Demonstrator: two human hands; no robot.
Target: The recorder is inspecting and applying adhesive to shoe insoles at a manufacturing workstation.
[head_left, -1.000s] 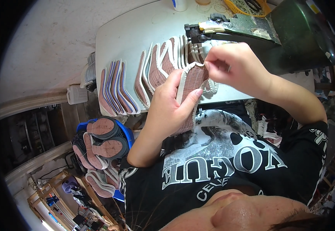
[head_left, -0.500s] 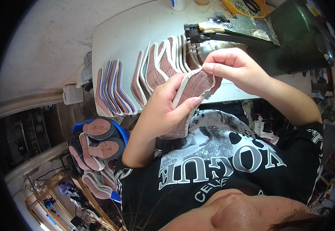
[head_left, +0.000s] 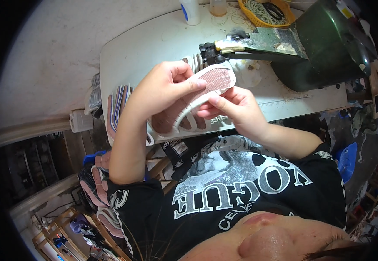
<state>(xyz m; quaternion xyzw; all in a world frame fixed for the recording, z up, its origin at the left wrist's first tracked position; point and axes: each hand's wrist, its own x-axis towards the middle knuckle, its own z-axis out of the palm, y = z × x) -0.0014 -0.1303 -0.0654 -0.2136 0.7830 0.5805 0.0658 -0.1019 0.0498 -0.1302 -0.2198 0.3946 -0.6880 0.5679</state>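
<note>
Both my hands hold one shoe insole, pinkish brown with a grid-like texture and a white rim (head_left: 217,80), above the table's near part. My left hand (head_left: 167,87) grips its left side, thumb flat on the brown face and fingers curled behind. At the right edge, my right hand (head_left: 236,108) pinches the white rim between thumb and fingers. The insole's rounded end lies just below the head of a green machine (head_left: 323,48). Other white-rimmed insoles on the table are mostly hidden behind my hands and the held one.
Blue-edged insoles (head_left: 119,106) stand in a row at the table's left. A yellow basket with cords (head_left: 252,15), a white cup (head_left: 190,13) and a jar (head_left: 218,8) are at the back. More insoles (head_left: 95,185) are piled low on the left. A white jug (head_left: 81,121) stands beside the table.
The insole has turned and risen toward the machine head. My left hand has moved forward along it; my right hand has gone from its tip down to its right edge.
</note>
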